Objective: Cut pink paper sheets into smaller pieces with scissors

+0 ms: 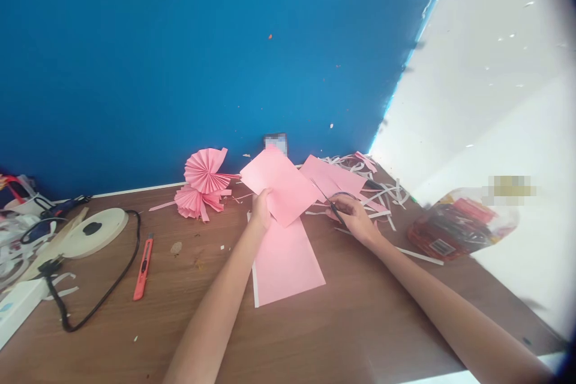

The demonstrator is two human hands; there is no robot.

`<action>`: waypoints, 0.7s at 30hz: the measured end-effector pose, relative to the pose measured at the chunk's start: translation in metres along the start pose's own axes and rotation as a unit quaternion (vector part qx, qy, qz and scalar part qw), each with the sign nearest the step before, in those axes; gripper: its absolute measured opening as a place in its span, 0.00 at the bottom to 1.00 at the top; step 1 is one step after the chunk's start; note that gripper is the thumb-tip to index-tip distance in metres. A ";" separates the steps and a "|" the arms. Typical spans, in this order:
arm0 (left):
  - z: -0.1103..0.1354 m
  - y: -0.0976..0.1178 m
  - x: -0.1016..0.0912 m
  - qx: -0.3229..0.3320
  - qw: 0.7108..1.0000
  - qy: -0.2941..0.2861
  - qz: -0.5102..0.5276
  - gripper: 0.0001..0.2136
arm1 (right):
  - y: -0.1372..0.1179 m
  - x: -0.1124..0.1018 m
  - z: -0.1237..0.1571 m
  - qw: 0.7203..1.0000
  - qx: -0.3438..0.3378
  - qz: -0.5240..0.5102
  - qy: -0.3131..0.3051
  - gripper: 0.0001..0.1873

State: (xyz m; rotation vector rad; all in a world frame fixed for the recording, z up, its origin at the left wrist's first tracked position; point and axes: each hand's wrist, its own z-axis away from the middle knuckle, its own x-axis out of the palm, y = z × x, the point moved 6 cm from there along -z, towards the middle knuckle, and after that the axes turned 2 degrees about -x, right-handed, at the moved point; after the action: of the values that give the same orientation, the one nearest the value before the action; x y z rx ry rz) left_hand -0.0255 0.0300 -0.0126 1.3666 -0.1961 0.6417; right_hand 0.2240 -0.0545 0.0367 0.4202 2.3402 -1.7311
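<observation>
My left hand (261,209) is closed on the near left edge of a pink paper sheet (281,186), which it holds up off the table. In my right hand (357,219) is a pair of scissors (332,205), its blades pointing up and left, close to the sheet's right corner. Beneath the raised sheet, another pink sheet (290,267) with a white strip along its left edge lies on the table. Behind my right hand lies more pink paper (333,177). Pleated pink paper fans (207,171) stand left of the held sheet.
White paper strips (391,192) lie scattered at the back right, near a clear plastic bag (459,225) with red contents. On the left are a red box cutter (143,269), a black cable (105,300), a round cream object (96,234) and a white power strip (20,312). A blue wall (202,60) rises behind.
</observation>
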 end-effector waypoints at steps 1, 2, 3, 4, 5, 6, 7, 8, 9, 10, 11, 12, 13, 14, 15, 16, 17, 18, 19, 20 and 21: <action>-0.004 0.003 0.001 0.010 1.000 0.006 -0.006 0.15 | -0.002 0.001 0.002 1.000 -0.008 0.022 0.016 0.13; -0.007 0.005 0.001 0.016 1.000 0.016 -0.013 0.14 | -0.004 0.001 0.004 0.998 -0.013 0.047 0.037 0.13; -0.010 0.006 0.001 0.020 0.999 0.031 -0.023 0.14 | -0.007 0.001 0.005 0.995 -0.016 0.071 0.061 0.13; -0.013 0.008 0.001 0.022 0.998 0.044 -0.038 0.13 | -0.010 -0.001 0.007 0.991 -0.016 0.092 0.091 0.13; -0.015 0.009 0.001 0.026 0.997 0.051 -0.055 0.13 | -0.013 -0.002 0.007 0.988 -0.016 0.105 0.115 0.13; -0.017 0.010 0.002 0.033 0.996 0.050 -0.073 0.12 | -0.015 -0.001 0.007 0.986 -0.017 0.110 0.128 0.14; -0.018 0.012 0.004 0.044 0.994 0.039 -0.087 0.11 | -0.017 0.000 0.005 0.985 -0.019 0.105 0.133 0.15; -0.019 0.013 0.006 0.053 0.994 0.025 -0.093 0.11 | -0.019 0.001 0.001 0.986 -0.021 0.095 0.135 0.15; -0.019 0.013 0.007 0.059 0.994 0.010 -0.090 0.11 | -0.019 0.003 -0.004 0.987 -0.023 0.081 0.134 0.16; -0.019 0.013 0.007 0.061 0.995 0.003 -0.081 0.11 | -0.019 0.006 -0.010 0.989 -0.024 0.064 0.133 0.16; -0.020 0.013 0.006 0.062 0.996 0.004 -0.071 0.12 | -0.019 0.010 -0.016 0.990 -0.027 0.045 0.131 0.16; -0.021 0.012 0.004 0.062 0.996 0.009 -0.061 0.14 | -0.018 0.014 -0.022 0.991 -0.029 0.024 0.129 0.16; -0.022 0.012 0.002 0.063 0.996 0.015 -0.055 0.15 | -0.017 0.019 -0.027 0.991 -0.032 0.002 0.129 0.16; -0.024 0.012 0.000 0.065 0.996 0.018 -0.054 0.15 | -0.016 0.023 -0.031 0.991 -0.032 -0.019 0.132 0.16; -0.026 0.012 -0.002 0.066 0.996 0.020 -0.054 0.16 | -0.014 0.029 -0.033 0.990 -0.030 -0.040 0.132 0.16; -0.028 0.012 -0.003 0.066 0.996 0.020 -0.053 0.16 | -0.012 0.035 -0.034 0.990 -0.022 -0.059 0.125 0.16; -0.031 0.013 -0.004 0.065 0.996 0.020 -0.049 0.16 | -0.011 0.040 -0.034 0.991 -0.020 -0.070 0.113 0.15; -0.033 0.014 -0.005 0.065 0.997 0.021 -0.040 0.16 | -0.011 0.047 -0.032 0.993 -0.022 -0.073 0.087 0.14; -0.035 0.015 -0.006 0.069 0.997 0.023 -0.029 0.16 | -0.012 0.051 -0.030 0.994 -0.023 -0.077 0.072 0.14; -0.036 0.017 -0.006 0.074 0.997 0.025 -0.015 0.16 | -0.012 0.054 -0.028 0.995 -0.026 -0.078 0.061 0.14; -0.038 0.019 -0.006 0.079 0.996 0.028 -0.002 0.15 | -0.013 0.055 -0.026 0.995 -0.028 -0.077 0.052 0.13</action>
State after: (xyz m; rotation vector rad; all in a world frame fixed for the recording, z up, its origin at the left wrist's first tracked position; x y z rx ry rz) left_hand -0.0492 0.0650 -0.0080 1.4984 -0.0992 0.7025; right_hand 0.1678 -0.0272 0.0376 0.3350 2.5501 -1.7433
